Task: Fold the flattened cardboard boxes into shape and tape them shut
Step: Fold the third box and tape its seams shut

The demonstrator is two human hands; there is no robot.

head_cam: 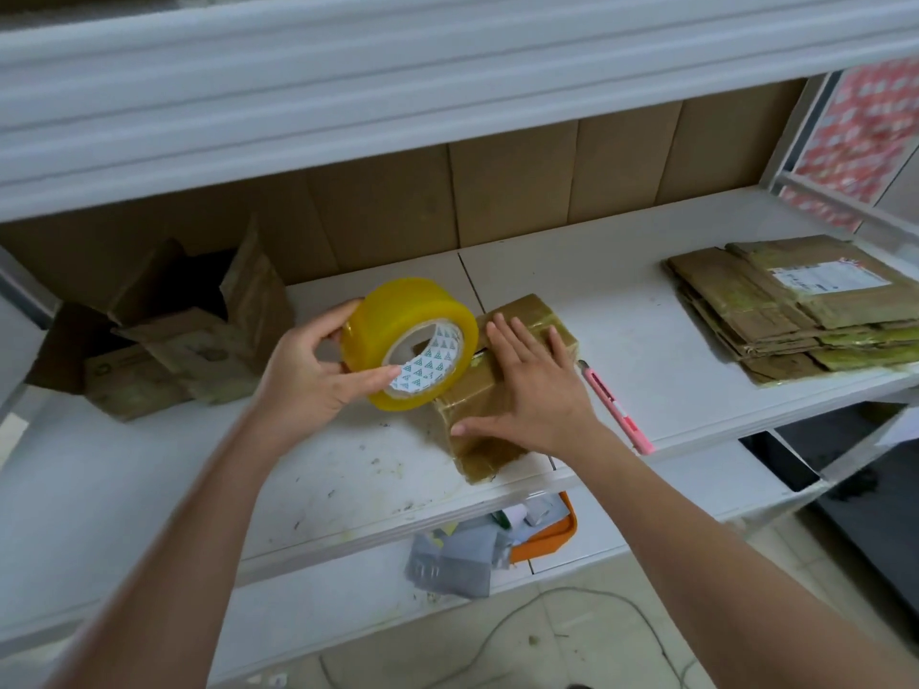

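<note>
Caution: w/ left hand [303,375] gripping tape roll [410,343] and right hand [527,385] spread flat on box [502,390], tape may wrinkle or lift if pressure slips.

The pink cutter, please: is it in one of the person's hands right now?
No, the pink cutter lies on the shelf beside the right hand.

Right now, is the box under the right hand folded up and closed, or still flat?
Folded up and closed: the small cardboard box stands box-shaped on the shelf, flaps down under glossy tape, the right hand pressing flat on top.
</note>
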